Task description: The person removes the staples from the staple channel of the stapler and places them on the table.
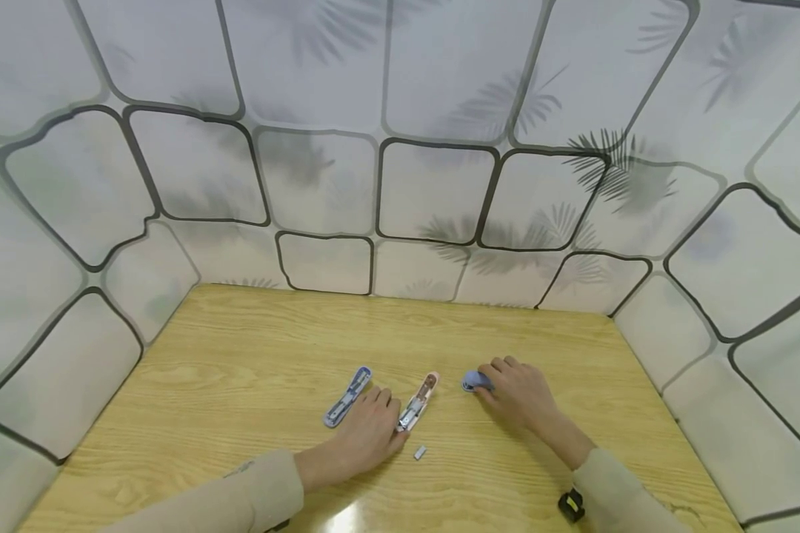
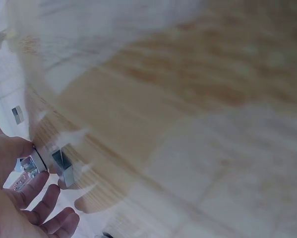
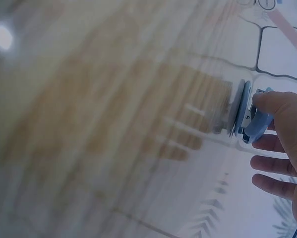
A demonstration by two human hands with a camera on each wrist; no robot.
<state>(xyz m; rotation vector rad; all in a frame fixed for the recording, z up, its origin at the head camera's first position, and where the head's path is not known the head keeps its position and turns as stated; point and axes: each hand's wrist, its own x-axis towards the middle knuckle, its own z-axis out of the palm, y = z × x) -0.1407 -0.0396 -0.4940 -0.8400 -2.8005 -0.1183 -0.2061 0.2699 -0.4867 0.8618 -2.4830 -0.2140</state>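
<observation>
Near the table's middle, my left hand (image 1: 368, 428) pinches the near end of a white and pink stapler (image 1: 421, 396) that lies opened out flat. In the left wrist view, the thumb and a finger sit on either side of that stapler's end (image 2: 38, 161). Another opened stapler, blue (image 1: 347, 398), lies just left of this hand. On the right, my right hand (image 1: 521, 392) grips a small blue stapler (image 1: 475, 381) standing on the table, its far part hidden by the fingers. The right wrist view shows this stapler (image 3: 257, 119) between thumb and fingers.
A small grey-white block (image 1: 420, 452), like a strip of staples, lies in front of the white and pink stapler. The glossy wood-grain table (image 1: 273, 340) mirrors the hands. Patterned curtain walls (image 1: 327, 263) border its back and sides.
</observation>
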